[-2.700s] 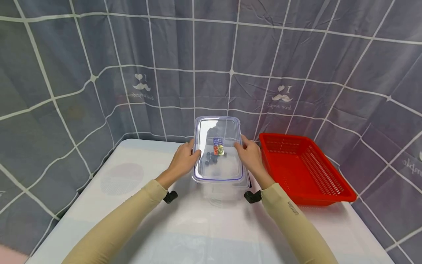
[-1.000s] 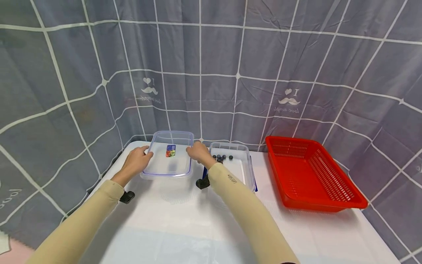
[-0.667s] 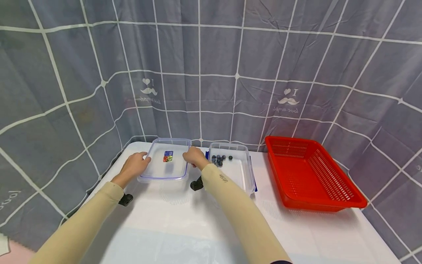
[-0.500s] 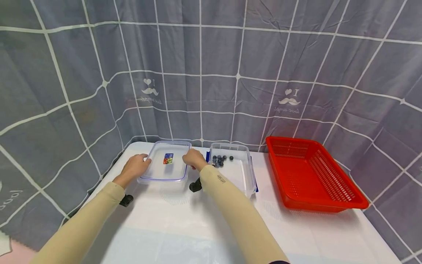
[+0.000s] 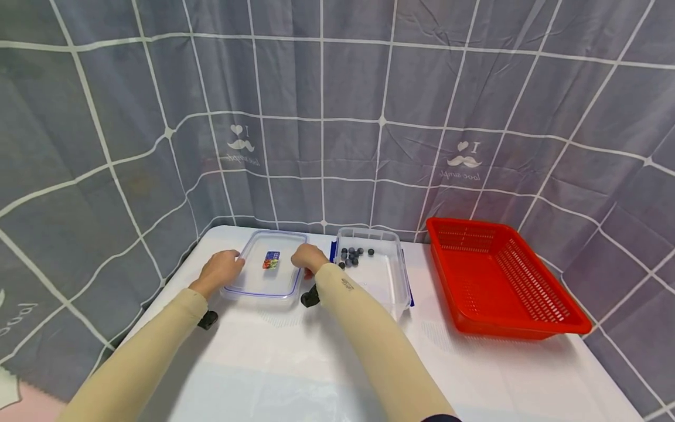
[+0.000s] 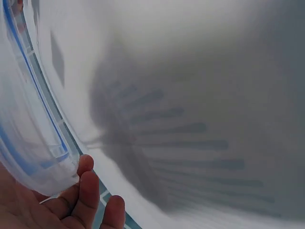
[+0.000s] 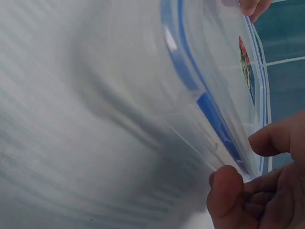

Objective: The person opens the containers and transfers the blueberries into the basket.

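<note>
A clear plastic lid (image 5: 287, 280) with a blue seal and a fruit sticker (image 5: 271, 260) lies nearly level, low over the left half of the table. My left hand (image 5: 218, 271) holds its left edge, thumb above and fingers beneath. On the opposite edge, my right hand (image 5: 309, 259) pinches the lid between thumb and bent fingers; the right wrist view shows this grip at the lid's rim (image 7: 219, 124). Right beside that hand stands a clear food container (image 5: 384, 281) without its lid, blue clips at its sides. Several blueberries (image 5: 352, 261) lie inside, mostly toward its left. My right sleeve covers its near left corner.
A red plastic basket (image 5: 487, 281) with slotted walls stands to the right of the container. A grey curtain with white grid lines (image 5: 348, 146) hangs behind and on both sides of the white table (image 5: 274, 363).
Both hands have lifted the lid off the container, carried it left and lowered it close to the tabletop. The blueberries are now uncovered. The basket stays in place.
</note>
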A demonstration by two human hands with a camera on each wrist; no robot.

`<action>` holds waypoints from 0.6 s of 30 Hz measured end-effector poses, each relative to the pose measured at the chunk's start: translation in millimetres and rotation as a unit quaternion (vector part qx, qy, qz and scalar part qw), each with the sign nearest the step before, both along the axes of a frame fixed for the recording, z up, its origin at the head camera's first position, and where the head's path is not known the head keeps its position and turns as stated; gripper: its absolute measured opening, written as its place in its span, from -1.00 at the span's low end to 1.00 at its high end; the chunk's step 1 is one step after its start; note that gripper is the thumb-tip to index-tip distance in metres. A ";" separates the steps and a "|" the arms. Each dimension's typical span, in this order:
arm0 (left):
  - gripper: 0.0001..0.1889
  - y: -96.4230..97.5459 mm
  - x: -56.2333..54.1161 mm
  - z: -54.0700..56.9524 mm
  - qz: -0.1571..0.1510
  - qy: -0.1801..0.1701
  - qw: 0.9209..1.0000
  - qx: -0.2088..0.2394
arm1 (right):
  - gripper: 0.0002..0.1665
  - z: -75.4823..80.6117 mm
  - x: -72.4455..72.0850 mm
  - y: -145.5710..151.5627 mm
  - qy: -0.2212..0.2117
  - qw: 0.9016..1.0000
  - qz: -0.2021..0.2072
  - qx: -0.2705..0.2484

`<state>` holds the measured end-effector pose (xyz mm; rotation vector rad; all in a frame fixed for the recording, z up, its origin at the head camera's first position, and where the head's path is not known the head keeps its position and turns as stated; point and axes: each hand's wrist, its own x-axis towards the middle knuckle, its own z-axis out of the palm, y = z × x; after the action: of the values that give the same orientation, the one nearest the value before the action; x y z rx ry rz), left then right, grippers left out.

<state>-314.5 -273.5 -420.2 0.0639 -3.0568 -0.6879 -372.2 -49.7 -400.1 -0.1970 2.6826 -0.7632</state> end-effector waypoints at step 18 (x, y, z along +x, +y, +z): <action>-0.54 4.7 -2.7 -8.0 0.006 -0.014 1.000 -0.003 | -0.61 0.6 6.9 -4.2 -0.028 0.999 0.010 0.013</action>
<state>-317.2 -268.8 -428.2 0.0911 -3.0829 -0.6817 -365.3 -53.9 -399.5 -0.1933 2.6328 -0.7166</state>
